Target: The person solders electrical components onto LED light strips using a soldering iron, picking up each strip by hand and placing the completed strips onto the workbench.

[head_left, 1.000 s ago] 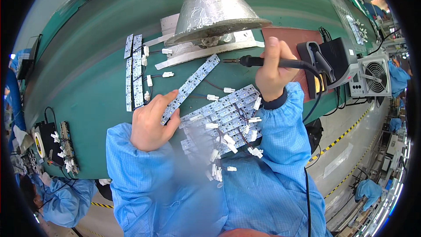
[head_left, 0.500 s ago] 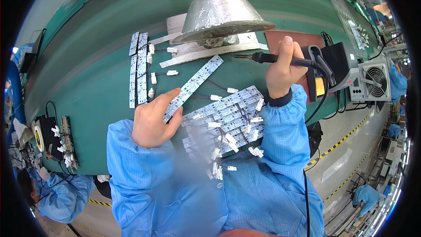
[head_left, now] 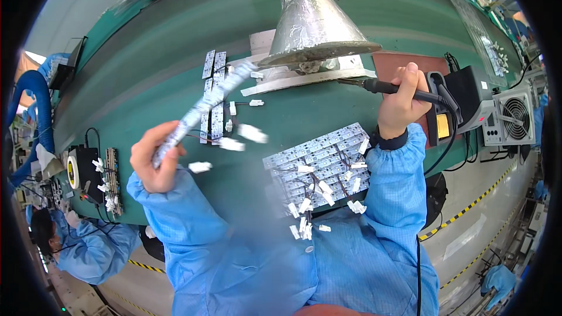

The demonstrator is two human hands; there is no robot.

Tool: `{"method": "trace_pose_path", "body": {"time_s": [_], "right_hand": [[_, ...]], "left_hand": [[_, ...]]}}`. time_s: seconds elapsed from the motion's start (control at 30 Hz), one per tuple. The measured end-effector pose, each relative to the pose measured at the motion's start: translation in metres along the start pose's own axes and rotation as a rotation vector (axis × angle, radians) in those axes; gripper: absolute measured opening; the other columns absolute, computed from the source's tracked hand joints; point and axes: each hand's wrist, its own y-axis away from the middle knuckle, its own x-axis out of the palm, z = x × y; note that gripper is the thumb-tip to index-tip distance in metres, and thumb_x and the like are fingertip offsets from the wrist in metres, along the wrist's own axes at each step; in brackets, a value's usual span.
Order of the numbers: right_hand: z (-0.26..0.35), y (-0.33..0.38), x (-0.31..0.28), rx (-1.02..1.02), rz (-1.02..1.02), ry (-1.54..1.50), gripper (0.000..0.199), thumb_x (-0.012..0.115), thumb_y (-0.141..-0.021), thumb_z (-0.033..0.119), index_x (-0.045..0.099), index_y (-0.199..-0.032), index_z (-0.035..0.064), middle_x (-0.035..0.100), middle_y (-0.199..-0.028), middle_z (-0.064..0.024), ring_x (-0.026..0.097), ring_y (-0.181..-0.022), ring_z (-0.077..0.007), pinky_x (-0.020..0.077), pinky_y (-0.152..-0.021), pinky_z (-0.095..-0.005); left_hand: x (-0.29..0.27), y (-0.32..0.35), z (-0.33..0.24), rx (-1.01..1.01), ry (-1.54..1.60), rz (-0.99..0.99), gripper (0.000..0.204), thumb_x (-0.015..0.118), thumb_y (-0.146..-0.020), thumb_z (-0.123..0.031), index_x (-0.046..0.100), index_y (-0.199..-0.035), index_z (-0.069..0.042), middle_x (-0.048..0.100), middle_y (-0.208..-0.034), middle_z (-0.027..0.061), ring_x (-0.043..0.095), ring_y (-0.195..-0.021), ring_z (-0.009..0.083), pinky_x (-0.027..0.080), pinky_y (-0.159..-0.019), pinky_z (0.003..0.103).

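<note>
My left hand [head_left: 157,155] is closed on the lower end of a white LED circuit strip [head_left: 206,104], which slants up to the right above the mat and is smeared by motion. White connectors [head_left: 253,134] dangle from it on thin wires. Beyond it several more strips [head_left: 217,118] lie side by side, their wired plugs to the right. My right hand [head_left: 403,100] grips a black soldering iron [head_left: 380,86], its tip pointing left by the white board [head_left: 310,82] under the metal hood. Between my forearms lies a block of strips [head_left: 328,161] with wires and connectors on top.
A silver funnel-shaped fume hood [head_left: 319,20] hangs at the far middle. To the right stand a black soldering station [head_left: 471,96], a yellow sponge [head_left: 443,125] and a fan unit [head_left: 515,111]. Bundled strips [head_left: 113,181] lie at the left. A co-worker [head_left: 96,251] sits at lower left.
My left hand has lifted the LED strip and carried it left, away from the block of strips. My right hand keeps hold of the soldering iron. The whole view has shifted somewhat.
</note>
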Motion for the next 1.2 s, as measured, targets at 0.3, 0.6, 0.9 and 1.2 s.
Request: {"method": "trace_pose_path", "body": {"time_s": [0.3,0.6,0.9,1.2], "right_hand": [[0.01,0.0,0.003,0.054,0.04,0.008,0.04,0.053,-0.099,0.016,0.045,-0.063,0.002,0.051,-0.062,-0.0025,0.041,-0.058,-0.0074,0.0306,-0.053,-0.024],[0.011,0.003,0.004,0.092,0.075,0.041,0.041,0.053,-0.1,0.017,0.045,-0.063,0.0011,0.05,-0.063,-0.0028,0.043,-0.061,-0.0095,0.0341,-0.06,-0.0262],[0.011,0.002,0.005,0.102,0.079,0.05,0.041,0.054,-0.1,0.019,0.046,-0.063,0.0018,0.051,-0.064,-0.0012,0.043,-0.062,-0.0083,0.034,-0.06,-0.0255],[0.008,0.001,0.002,0.099,0.08,0.046,0.04,0.053,-0.1,0.019,0.047,-0.064,0.0021,0.05,-0.063,-0.0009,0.042,-0.061,-0.0079,0.033,-0.058,-0.0254]], "left_hand": [[0.023,-0.005,0.025,-0.501,-0.366,-0.019,0.032,0.062,-0.094,-0.019,0.061,-0.12,-0.002,0.064,-0.087,0.0085,0.058,-0.074,0.0157,0.048,-0.069,0.03],[0.042,-0.006,0.016,-0.493,-0.548,0.12,0.033,0.065,-0.09,-0.018,0.061,-0.118,-0.002,0.061,-0.099,0.01,0.06,-0.083,0.0245,0.05,-0.075,0.036],[0.043,-0.004,0.019,-0.344,-0.572,0.138,0.03,0.064,-0.089,-0.011,0.061,-0.117,-0.002,0.06,-0.102,0.0086,0.06,-0.083,0.0217,0.05,-0.074,0.033],[0.059,-0.009,0.004,-0.198,-0.581,-0.042,0.035,0.068,-0.085,-0.013,0.062,-0.118,-0.003,0.06,-0.111,0.0126,0.061,-0.093,0.0309,0.05,-0.082,0.039]]}}
